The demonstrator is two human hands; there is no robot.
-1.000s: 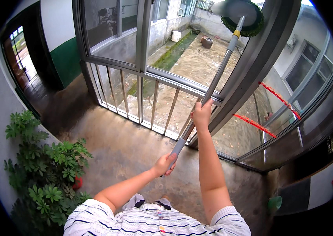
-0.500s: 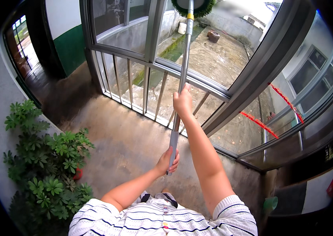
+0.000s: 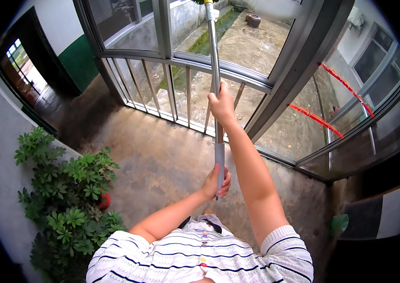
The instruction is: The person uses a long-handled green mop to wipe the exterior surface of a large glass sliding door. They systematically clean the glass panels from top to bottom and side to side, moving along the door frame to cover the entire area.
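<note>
A long metal pole (image 3: pixel 213 56) with a grey grip at its lower end stands nearly upright in front of me, its top running out of view at the upper edge. My right hand (image 3: pixel 222 104) is closed around the pole's shaft at arm's length. My left hand (image 3: pixel 216 180) is closed around the grey grip near the pole's bottom end. The pole's head is out of view. The pole rises in front of a glazed metal window frame (image 3: pixel 164 28) with vertical bars (image 3: pixel 188 101) below it.
A leafy potted plant (image 3: pixel 68 188) in a red pot stands at the lower left against a grey wall. An open window sash (image 3: pixel 299 70) angles to the right, with red tape strips (image 3: pixel 318 120) behind it. A dark doorway (image 3: pixel 25 80) lies at the left. Concrete floor (image 3: pixel 162 160) lies underfoot.
The pole has swung from leaning right to nearly upright and shifted left. Its round green head has gone out of view at the top. Both hands keep their hold.
</note>
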